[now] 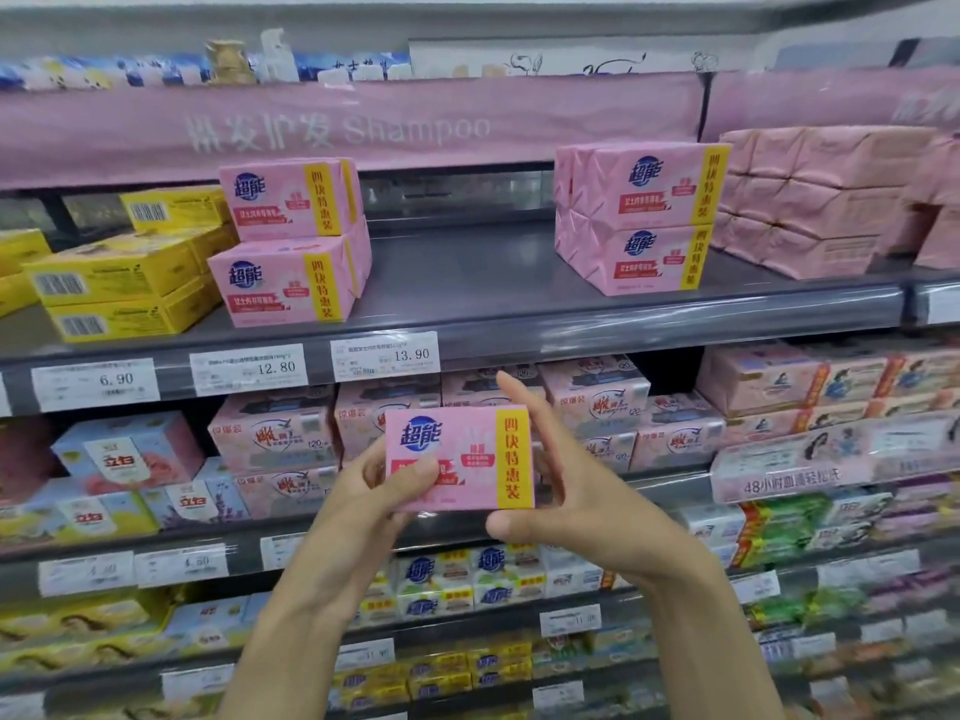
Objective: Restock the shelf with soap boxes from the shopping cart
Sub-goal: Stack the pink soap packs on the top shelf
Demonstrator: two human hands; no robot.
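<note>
The left hand [374, 485] hides part of the soap box [467, 444].

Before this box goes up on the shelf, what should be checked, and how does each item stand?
1. Grip: left hand pinches the pink soap box at its lower left: ok.
2. Support: right hand rests against its right edge, fingers straight: ok.
3. Matching stock: left stack and right stack on the shelf carry the same print: ok.
4. Bare space between those stacks: ok.
5. Box front faces the camera: ok.
6. Price tag matches this product: cannot tell, print too blurred.
</note>
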